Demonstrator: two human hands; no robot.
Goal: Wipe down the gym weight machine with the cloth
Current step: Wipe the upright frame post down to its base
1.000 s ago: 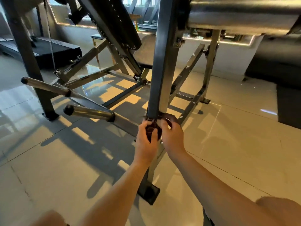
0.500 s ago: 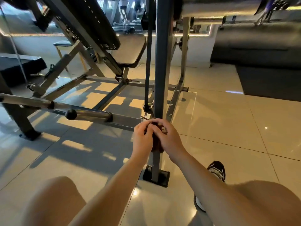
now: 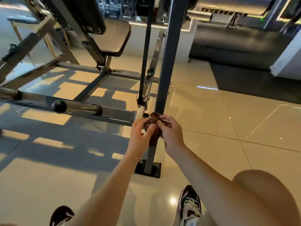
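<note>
one dark brown cloth is seen at the centre of the frame, bunched around the lower part of the dark upright post of the weight machine, just above the pale section that runs down to one black base plate on the tiled floor. two hands are counted, both on the cloth. the left hand is set against the cloth's left side; its fingers are curled with small gaps between them, the tips are laid on the cloth's upper fold and the thumb is pressed on its front. the right hand is placed on the cloth's right side; its fingers are drawn close together and a fold at the cloth's top edge is pinched by them. two chrome pegs are counted at the left of the frame: one is tipped with a round black cap, the other is cut by the left edge. one seat pad and one dark back pad are seen in the upper left. two dark shoes are seen at the bottom edge, one with pale laces, one partly hidden by the left forearm; markings on them are too blurred to be read. one bare knee is seen at the lower right, and one dark mat at the upper right.
</note>
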